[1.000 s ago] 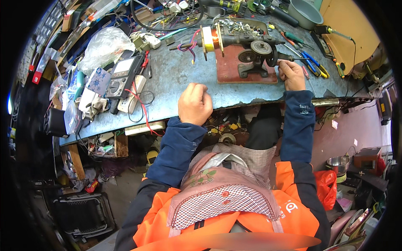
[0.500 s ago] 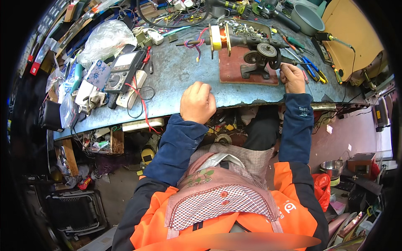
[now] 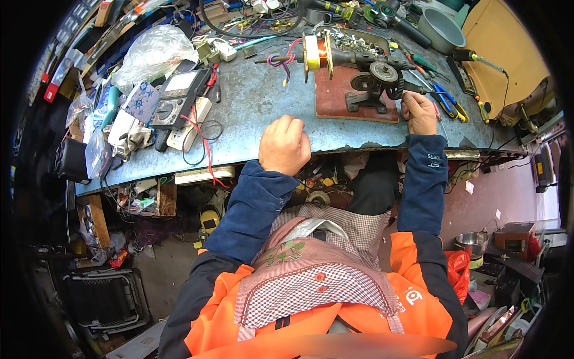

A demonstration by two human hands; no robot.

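Note:
A black hand-cranked coil winder (image 3: 366, 99) is mounted on a reddish-brown board (image 3: 332, 96) on the blue workbench. Its shaft carries a yellow-flanged bobbin with a copper coil (image 3: 323, 52); pink and purple wires (image 3: 282, 60) are twisted around the shaft's left end. My right hand (image 3: 420, 113) is closed at the winder's right side, beside the toothed gear, with fingers around the crank handle, which they mostly cover. My left hand (image 3: 284, 145) is a fist at the bench's front edge, left of the board. Its curled fingers hide whatever they may hold.
An analog multimeter (image 3: 173, 99) with a red lead (image 3: 205, 143) lies on the left, near a clear plastic bag (image 3: 154, 57). Blue-handled pliers (image 3: 445, 100) and screwdrivers are on the right. Behind the winder stand a tray of metal parts (image 3: 359, 40) and a grey bowl (image 3: 441, 29).
The whole view has shifted very slightly. Both hands keep nearly the same pose and place, and the winder stays where it was.

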